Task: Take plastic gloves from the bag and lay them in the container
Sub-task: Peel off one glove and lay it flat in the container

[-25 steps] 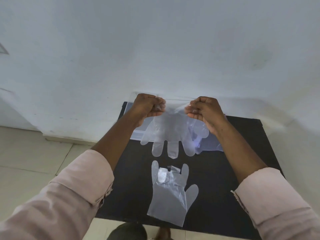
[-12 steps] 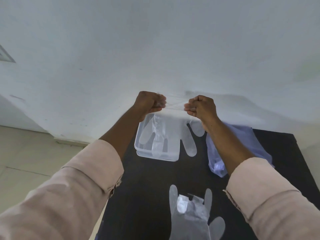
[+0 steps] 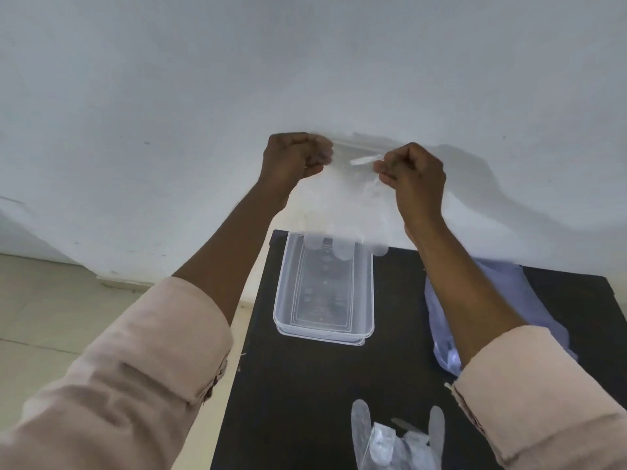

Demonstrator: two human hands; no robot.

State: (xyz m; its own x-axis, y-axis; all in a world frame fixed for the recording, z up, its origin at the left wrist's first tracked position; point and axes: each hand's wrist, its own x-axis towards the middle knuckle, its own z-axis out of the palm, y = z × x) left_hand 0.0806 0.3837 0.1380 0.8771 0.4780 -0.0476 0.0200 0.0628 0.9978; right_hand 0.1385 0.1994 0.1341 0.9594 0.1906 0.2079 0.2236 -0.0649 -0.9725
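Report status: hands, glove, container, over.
Left hand and right hand pinch glove cuff, fingertips dangling over container's far end. Container empty. Nothing blocking.

A black worktop is seen against a pale, off-white wall, which fills the upper part of the view above it. To the left of the worktop, a floor of light beige tiles is laid (grout lines can be made out), and it is met by the wall along a low skirting edge. Soft shadows are cast on the wall above the worktop's far right corner.
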